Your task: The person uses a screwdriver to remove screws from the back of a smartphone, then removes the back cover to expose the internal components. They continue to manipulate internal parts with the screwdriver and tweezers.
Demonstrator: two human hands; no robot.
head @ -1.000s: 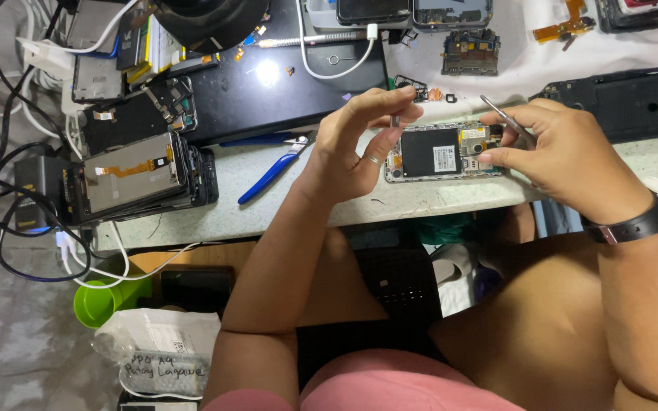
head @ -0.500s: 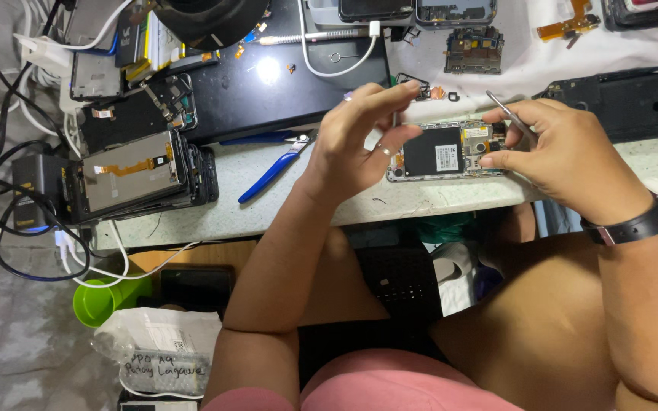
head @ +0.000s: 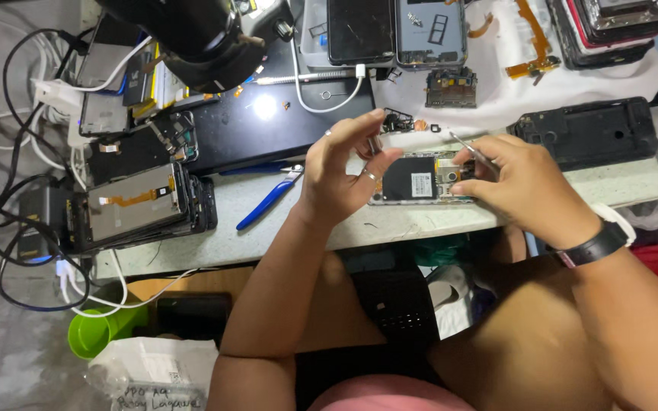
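- Where the white bench (head: 420, 221) meets its near edge, one opened phone (head: 420, 180) lies flat, back cover off, between both hands.
- One left hand (head: 340, 171): raised over the phone's left end, fingers curled, thumb and forefinger pinched together; anything held is too small to tell.
- One right hand (head: 519, 183): closed on one pair of tweezers (head: 472, 151), tips over the phone's right end.
- One black wristband (head: 592, 245).
- One pair of blue-handled pliers (head: 268, 199), left of the phone.
- One black phone frame (head: 588, 131), far right.
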